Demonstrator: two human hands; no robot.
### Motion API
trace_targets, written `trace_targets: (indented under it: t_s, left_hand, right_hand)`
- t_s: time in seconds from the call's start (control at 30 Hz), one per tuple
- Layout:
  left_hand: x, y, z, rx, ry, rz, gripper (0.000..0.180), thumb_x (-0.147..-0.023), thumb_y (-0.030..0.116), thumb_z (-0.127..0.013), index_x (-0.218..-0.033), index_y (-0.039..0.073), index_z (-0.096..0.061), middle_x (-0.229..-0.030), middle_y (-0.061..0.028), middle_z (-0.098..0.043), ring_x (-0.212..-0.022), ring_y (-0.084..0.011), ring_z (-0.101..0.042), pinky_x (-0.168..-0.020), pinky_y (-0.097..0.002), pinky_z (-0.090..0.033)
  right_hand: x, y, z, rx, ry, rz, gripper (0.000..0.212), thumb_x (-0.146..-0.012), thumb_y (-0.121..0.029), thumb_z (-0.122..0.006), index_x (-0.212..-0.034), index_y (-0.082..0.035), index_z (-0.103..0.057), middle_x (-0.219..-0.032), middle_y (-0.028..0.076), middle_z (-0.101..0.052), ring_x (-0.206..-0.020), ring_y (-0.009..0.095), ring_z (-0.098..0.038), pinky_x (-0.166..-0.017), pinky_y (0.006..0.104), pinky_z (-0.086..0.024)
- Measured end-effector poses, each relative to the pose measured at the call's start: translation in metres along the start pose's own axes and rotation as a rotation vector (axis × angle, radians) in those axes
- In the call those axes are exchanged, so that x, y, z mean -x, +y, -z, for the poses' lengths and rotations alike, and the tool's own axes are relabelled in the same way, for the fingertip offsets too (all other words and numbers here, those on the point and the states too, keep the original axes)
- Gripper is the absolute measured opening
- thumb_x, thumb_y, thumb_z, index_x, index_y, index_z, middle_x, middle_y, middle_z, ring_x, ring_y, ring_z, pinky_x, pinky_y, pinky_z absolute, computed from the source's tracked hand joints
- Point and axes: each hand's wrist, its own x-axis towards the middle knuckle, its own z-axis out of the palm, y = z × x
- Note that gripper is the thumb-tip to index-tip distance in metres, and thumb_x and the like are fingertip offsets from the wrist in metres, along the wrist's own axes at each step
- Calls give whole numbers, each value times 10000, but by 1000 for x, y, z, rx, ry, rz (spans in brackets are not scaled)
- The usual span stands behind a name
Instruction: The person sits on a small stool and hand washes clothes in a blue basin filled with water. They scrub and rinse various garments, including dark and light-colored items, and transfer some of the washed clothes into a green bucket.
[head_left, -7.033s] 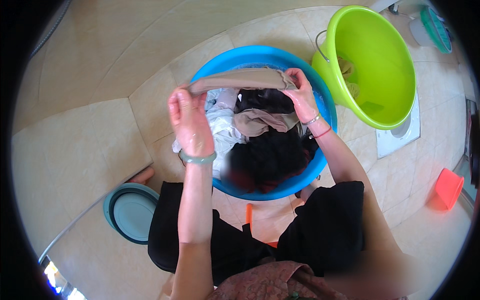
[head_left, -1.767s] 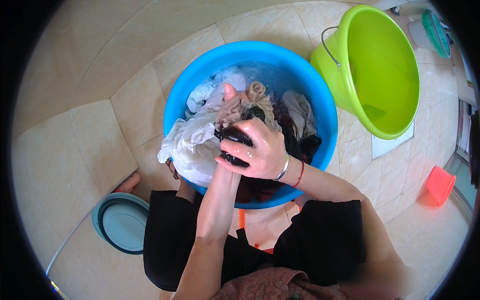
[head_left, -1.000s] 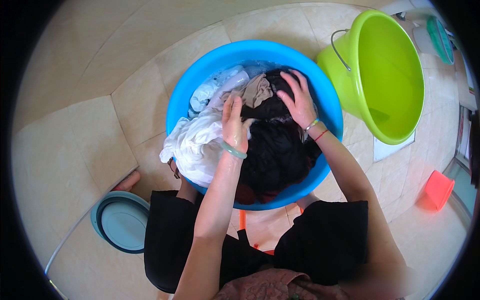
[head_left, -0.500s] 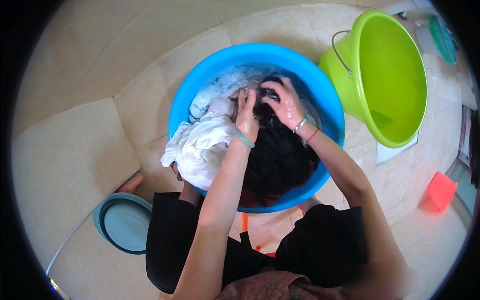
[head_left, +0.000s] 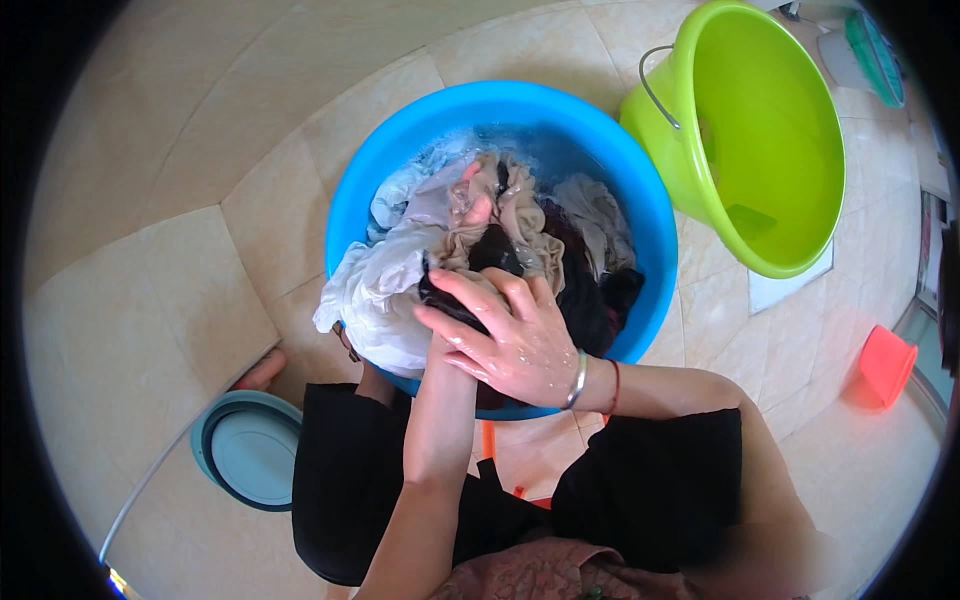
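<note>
A blue basin (head_left: 650, 200) holds water and wet clothes. My left hand (head_left: 479, 211) is mostly buried in the wash, and only fingertips show, curled at the folds of a beige garment (head_left: 515, 200). Across my left wrist lies my right hand (head_left: 515, 335), its fingers closed over a wet black garment (head_left: 455, 305). To the left, a white garment (head_left: 375, 305) hangs over the basin's rim. More dark cloth (head_left: 585, 290) sits at the right inside the basin, beside a greyish cloth (head_left: 595, 220).
A lime-green bucket (head_left: 770, 150) with a wire handle stands close at the right of the basin. A round grey-blue collapsible basin (head_left: 255, 455) is on the tiled floor at left. A coral-red container (head_left: 885, 367) sits at far right. My knees flank the basin.
My right hand has come down and left onto my left wrist, with black cloth under it. My left hand has gone in among the clothes. Beige cloth now shows where black cloth was.
</note>
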Motion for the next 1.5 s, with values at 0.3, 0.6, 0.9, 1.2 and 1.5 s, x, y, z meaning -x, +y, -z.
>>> trace_targets:
  t_s: [0.3,0.6,0.9,1.2,1.5]
  left_hand:
    - [7,-12,-9,-10,2,-105,445,-960,447,-542,-1183,62,-566,-1099,-66,-595,-1099,-168,-524,-943,-299,-439]
    - [26,-17,-20,-161,249,-156,392,-984,367,-491,-1199,46,-554,-1144,-87,-589,-1060,-197,-570,-921,-336,-471]
    - [34,-27,-68,-675,875,-29,388,-974,309,-530,-1235,26,-578,-1227,-63,-606,-1091,-175,-592,-963,-321,-464]
    - [12,5,-9,-560,773,-144,582,-987,203,-564,-1496,103,-300,-1471,-77,-403,-1343,-236,-393,-1118,-468,-277]
    - [-11,-7,21,-658,763,56,754,-969,238,-595,-1565,225,-133,-1567,-37,-274,-1398,-245,-316,-1121,-548,-209]
  right_hand:
    - [-24,20,-10,-13,313,143,279,-657,-279,-743,-919,-234,-658,-988,-5,-553,-783,182,-537,-554,284,-429]
    - [-33,45,-10,-240,316,61,206,-626,-177,-768,-685,-135,-575,-795,65,-527,-718,268,-586,-504,356,-479]
    - [-15,149,-35,-215,290,-369,108,-788,-120,-704,-832,-42,-643,-826,153,-610,-741,347,-615,-644,398,-492]
    - [6,193,-57,-22,95,-236,505,-833,-159,-705,-1304,-103,-534,-1368,161,-432,-1180,402,-469,-1015,457,-419]
    - [1,231,-96,108,-91,-582,334,-827,-146,-700,-1146,-117,-604,-1203,192,-543,-1074,399,-540,-942,477,-458]
